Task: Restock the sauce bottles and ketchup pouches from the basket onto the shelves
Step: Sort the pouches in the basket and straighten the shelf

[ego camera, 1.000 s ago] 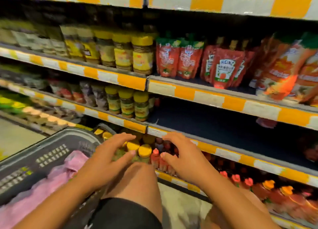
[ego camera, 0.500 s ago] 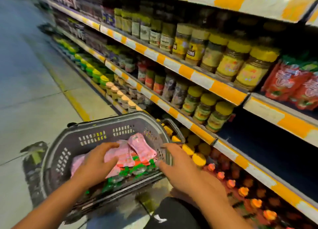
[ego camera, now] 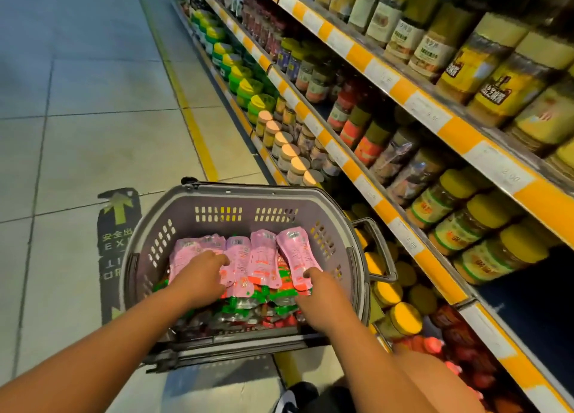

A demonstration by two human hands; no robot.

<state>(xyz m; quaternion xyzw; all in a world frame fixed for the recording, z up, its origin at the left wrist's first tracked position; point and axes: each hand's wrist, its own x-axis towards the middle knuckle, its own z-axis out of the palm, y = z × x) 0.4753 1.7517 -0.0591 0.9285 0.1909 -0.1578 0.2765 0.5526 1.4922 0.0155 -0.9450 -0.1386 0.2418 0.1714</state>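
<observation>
Both forearms reach up from the bottom of the frame into the grey basket (ego camera: 217,201) at centre. The left hand (ego camera: 198,279) lies on the pink ketchup pouches (ego camera: 261,257) with fingers curled over them; whether it grips one is unclear. The right hand (ego camera: 320,291) pinches the rightmost pouch (ego camera: 295,251) at its lower end. Pouches fill the basket, green caps toward the viewer. Shelves (ego camera: 403,92) of jars run along the right
</observation>
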